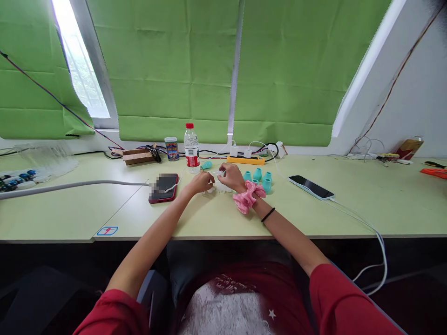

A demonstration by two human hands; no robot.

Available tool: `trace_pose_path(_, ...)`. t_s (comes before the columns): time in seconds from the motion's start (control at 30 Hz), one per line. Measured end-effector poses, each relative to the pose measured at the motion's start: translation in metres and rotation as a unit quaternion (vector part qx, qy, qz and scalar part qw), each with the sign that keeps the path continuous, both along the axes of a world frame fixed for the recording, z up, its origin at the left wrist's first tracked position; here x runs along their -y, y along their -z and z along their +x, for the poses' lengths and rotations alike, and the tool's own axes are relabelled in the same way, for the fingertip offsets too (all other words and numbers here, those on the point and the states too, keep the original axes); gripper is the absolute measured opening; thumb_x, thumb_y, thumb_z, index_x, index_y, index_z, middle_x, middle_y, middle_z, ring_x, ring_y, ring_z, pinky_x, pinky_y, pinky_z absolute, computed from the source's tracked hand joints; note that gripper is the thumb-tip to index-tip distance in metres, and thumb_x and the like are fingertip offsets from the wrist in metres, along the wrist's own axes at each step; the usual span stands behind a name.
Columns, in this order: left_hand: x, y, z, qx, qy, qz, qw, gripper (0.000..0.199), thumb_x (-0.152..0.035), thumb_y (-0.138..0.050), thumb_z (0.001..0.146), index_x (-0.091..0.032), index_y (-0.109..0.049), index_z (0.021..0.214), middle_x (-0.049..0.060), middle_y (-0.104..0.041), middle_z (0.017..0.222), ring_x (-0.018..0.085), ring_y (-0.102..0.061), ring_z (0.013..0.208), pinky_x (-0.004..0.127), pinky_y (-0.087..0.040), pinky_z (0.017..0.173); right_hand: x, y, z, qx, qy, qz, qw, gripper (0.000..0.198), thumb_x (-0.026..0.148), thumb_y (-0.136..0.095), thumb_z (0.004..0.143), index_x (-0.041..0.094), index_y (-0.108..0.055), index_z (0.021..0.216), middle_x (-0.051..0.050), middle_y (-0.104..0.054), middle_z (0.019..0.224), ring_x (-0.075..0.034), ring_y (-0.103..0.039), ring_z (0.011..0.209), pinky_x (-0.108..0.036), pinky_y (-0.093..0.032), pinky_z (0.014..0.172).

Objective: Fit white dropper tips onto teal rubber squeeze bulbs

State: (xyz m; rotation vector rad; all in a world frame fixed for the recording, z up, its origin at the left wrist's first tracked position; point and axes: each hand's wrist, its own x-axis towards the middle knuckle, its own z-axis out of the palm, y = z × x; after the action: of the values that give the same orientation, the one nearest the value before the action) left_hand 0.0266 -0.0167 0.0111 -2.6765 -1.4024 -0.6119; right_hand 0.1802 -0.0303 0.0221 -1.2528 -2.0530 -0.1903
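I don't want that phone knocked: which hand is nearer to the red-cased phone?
The left. The left hand is to the right of the red-cased phone, apart from it; the right hand is farther right, beyond the left hand.

Glare at left window (82, 60), edges stretched

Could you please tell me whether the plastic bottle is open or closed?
Closed: the red cap sits on the neck of the bottle, which stands upright beyond the left hand.
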Motion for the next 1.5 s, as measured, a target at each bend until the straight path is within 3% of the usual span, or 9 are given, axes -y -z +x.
trace_pose_path(0.1, 0.005, 0.001, 0.004, 0.003, 0.036, 0.005, 0.999, 0.019, -0.018, -0.053, 0.06, -0.017, -0.068, 0.072, 0.004, -0.064, 0.071, 0.017, -0.054, 0.073, 0.025, -0.041, 0.07, 0.0, -0.002, 0.0, -0.018, -0.021, 0.013, 1.0, 0.014, 0.02, -0.051, 0.065, 0.014, -0.053, 0.077, -0.004, -0.057, 0.078, -0.014, -0.051, 0.071, -0.024, -0.038, 0.067)
trace_pose_path(0.27, 0.01, 0.0, 0.007, -0.016, 0.058, -0.06, 0.996, 0.019, -0.03, -0.06, 0.055, -0.017, -0.067, 0.066, 0.003, -0.064, 0.067, 0.017, -0.054, 0.068, 0.024, -0.041, 0.061, 0.002, -0.003, 0.0, -0.038, -0.035, 0.017, 0.999, 0.012, 0.02, -0.05, 0.065, 0.014, -0.052, 0.076, -0.003, -0.057, 0.076, -0.013, -0.05, 0.069, -0.023, -0.038, 0.065)
trace_pose_path(0.67, 0.007, -0.003, 0.009, 0.04, 0.075, -0.092, 0.992, 0.013, -0.016, -0.058, 0.055, -0.016, -0.067, 0.065, 0.001, -0.065, 0.064, 0.013, -0.054, 0.06, 0.021, -0.04, 0.057, 0.011, 0.012, 0.009, -0.054, -0.07, 0.029, 0.996, 0.01, 0.02, -0.05, 0.066, 0.015, -0.045, 0.074, -0.001, -0.05, 0.074, -0.009, -0.046, 0.058, -0.022, -0.038, 0.058)
trace_pose_path(0.83, 0.009, -0.008, 0.01, 0.093, 0.018, -0.054, 0.994, 0.014, -0.018, -0.059, 0.056, -0.014, -0.067, 0.066, 0.002, -0.064, 0.064, 0.012, -0.053, 0.058, 0.021, -0.04, 0.056, 0.031, 0.018, 0.024, -0.05, -0.109, 0.055, 0.991, 0.014, 0.02, -0.047, 0.07, 0.015, -0.046, 0.083, -0.004, -0.049, 0.08, -0.011, -0.048, 0.065, -0.024, -0.041, 0.061)
trace_pose_path(1.03, 0.007, -0.008, 0.009, 0.184, -0.036, -0.012, 0.982, 0.022, -0.007, -0.05, 0.056, -0.009, -0.067, 0.071, 0.006, -0.065, 0.067, 0.013, -0.055, 0.06, 0.021, -0.042, 0.056, 0.032, 0.027, 0.018, 0.041, -0.147, 0.11, 0.982, 0.016, 0.019, -0.042, 0.075, 0.014, -0.048, 0.089, -0.008, -0.051, 0.085, -0.016, -0.048, 0.079, -0.027, -0.041, 0.07)
trace_pose_path(1.13, 0.003, -0.004, 0.007, 0.184, -0.05, -0.016, 0.982, 0.022, -0.006, -0.049, 0.054, -0.01, -0.066, 0.068, 0.005, -0.065, 0.066, 0.013, -0.056, 0.06, 0.022, -0.044, 0.056, 0.02, 0.03, 0.016, 0.088, -0.15, 0.104, 0.979, 0.017, 0.018, -0.041, 0.076, 0.014, -0.05, 0.09, -0.009, -0.051, 0.089, -0.017, -0.048, 0.084, -0.028, -0.041, 0.071)
trace_pose_path(1.3, 0.001, -0.003, 0.005, 0.2, -0.066, -0.036, 0.977, 0.017, -0.009, -0.053, 0.055, -0.011, -0.066, 0.065, 0.004, -0.064, 0.061, 0.013, -0.057, 0.058, 0.022, -0.044, 0.055, 0.01, 0.029, 0.019, 0.081, -0.139, 0.097, 0.982, 0.017, 0.019, -0.041, 0.078, 0.015, -0.05, 0.092, -0.009, -0.05, 0.092, -0.018, -0.047, 0.087, -0.029, -0.041, 0.072)
trace_pose_path(1.5, 0.0, -0.009, 0.007, 0.328, -0.067, -0.102, 0.937, 0.015, -0.012, -0.057, 0.056, -0.009, -0.065, 0.069, 0.004, -0.064, 0.06, 0.012, -0.058, 0.055, 0.022, -0.047, 0.054, 0.022, 0.03, 0.016, 0.084, -0.188, 0.121, 0.971, 0.013, 0.02, -0.04, 0.079, 0.017, -0.049, 0.087, -0.009, -0.051, 0.092, -0.017, -0.047, 0.09, -0.029, -0.041, 0.074)
